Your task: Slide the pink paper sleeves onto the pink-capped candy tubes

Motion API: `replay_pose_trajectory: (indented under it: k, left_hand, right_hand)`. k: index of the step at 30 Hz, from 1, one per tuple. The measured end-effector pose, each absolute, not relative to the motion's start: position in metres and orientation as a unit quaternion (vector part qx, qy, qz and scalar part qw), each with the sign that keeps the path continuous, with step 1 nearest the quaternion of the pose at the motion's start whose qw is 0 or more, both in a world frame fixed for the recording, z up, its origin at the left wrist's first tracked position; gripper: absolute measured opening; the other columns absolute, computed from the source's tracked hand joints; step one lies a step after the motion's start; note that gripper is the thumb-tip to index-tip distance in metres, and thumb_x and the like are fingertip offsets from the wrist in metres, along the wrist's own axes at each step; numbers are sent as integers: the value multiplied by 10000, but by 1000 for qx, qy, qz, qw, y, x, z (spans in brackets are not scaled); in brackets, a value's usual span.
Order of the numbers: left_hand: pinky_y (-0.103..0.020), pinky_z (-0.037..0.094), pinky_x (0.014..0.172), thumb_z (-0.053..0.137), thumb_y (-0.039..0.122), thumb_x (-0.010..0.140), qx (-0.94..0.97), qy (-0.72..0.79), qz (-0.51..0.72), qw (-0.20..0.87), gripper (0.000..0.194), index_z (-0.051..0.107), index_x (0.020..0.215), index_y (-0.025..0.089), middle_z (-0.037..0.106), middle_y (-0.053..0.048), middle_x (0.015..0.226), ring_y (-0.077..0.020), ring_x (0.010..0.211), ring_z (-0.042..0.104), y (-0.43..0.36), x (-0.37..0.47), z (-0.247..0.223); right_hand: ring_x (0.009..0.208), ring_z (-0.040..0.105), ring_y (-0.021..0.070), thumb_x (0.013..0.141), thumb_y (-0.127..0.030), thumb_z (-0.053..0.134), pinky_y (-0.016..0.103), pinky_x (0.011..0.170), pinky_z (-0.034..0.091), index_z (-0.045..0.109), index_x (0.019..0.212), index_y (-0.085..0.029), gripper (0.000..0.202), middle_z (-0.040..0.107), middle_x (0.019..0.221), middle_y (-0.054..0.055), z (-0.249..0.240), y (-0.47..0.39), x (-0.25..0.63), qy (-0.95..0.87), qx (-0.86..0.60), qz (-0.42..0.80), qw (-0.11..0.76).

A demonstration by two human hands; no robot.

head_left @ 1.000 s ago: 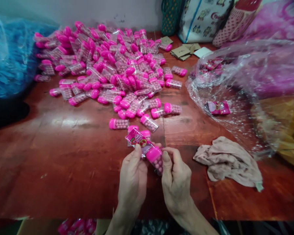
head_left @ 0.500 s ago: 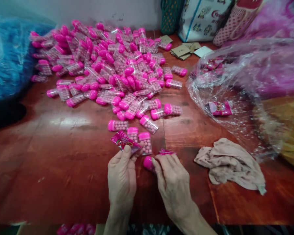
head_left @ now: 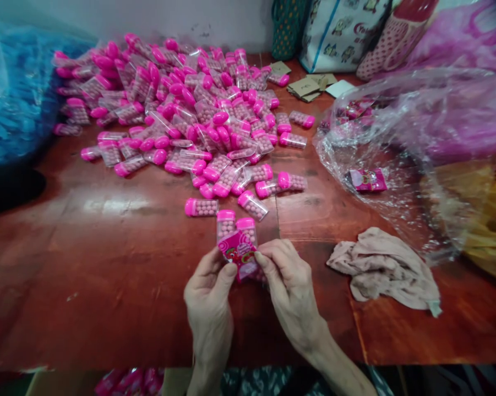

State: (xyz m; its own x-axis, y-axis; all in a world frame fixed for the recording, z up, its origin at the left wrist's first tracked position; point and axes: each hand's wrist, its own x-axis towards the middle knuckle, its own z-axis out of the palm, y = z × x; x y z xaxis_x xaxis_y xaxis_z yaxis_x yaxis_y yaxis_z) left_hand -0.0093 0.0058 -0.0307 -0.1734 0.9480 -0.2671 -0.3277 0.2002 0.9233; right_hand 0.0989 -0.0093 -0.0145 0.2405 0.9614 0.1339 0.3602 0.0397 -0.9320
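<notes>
Between my two hands is a small printed pink wrapper [head_left: 237, 254]. My left hand [head_left: 212, 289] pinches its lower left side between thumb and fingers. My right hand [head_left: 289, 289] is closed at its right edge, with the thumb on it. A few pink balls show just below the wrapper beside my right fingers; whether that bottle is in the hand is hidden. Right behind the wrapper stand two clear bottles of pink balls with pink caps, one bottle [head_left: 225, 224] at the left and another bottle [head_left: 246, 226] partly covered.
A large heap of similar bottles [head_left: 181, 110] covers the back of the table [head_left: 107, 286]. At right lie a crumpled cloth [head_left: 388, 269] and a clear plastic bag [head_left: 404, 209] with a printed packet [head_left: 368, 180]. Blue plastic [head_left: 16, 104] fills the left edge. Cardboard pieces [head_left: 305, 87] lie behind.
My left hand has brought the wrapper right and down to my right hand. The pink cap seen by my right fingers is now out of sight, and the wrapper lies between both hands.
</notes>
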Motion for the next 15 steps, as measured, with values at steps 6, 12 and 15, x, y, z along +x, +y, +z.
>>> replay_pose_trajectory:
  k: [6, 12, 15]
  left_hand:
    - [-223, 512, 750, 704, 79, 678, 482, 490, 546, 479, 186, 698, 830, 187, 687, -28, 924, -169, 876, 634, 19, -34, -17]
    - [-263, 499, 709, 693, 122, 696, 537, 491, 440, 527, 81, 729, 728, 187, 691, -47, 881, -182, 793, 633, 20, -42, -13]
    - [-258, 489, 658, 687, 215, 711, 444, 445, 517, 581, 60, 729, 690, 177, 678, -39, 782, -167, 721, 608, 20, -40, -20]
  right_hand:
    - [708, 441, 183, 929, -132, 402, 314, 656, 361, 497, 706, -171, 246, 539, 707, 39, -18, -16, 96, -615, -619, 274, 405]
    - [693, 420, 177, 955, -168, 351, 302, 616, 349, 457, 679, -181, 295, 523, 687, 30, -20, -16, 91, -642, -607, 275, 380]
    - [676, 428, 169, 960, -212, 362, 296, 616, 359, 464, 665, -183, 313, 513, 668, 19, -16, -14, 96, -635, -595, 291, 398]
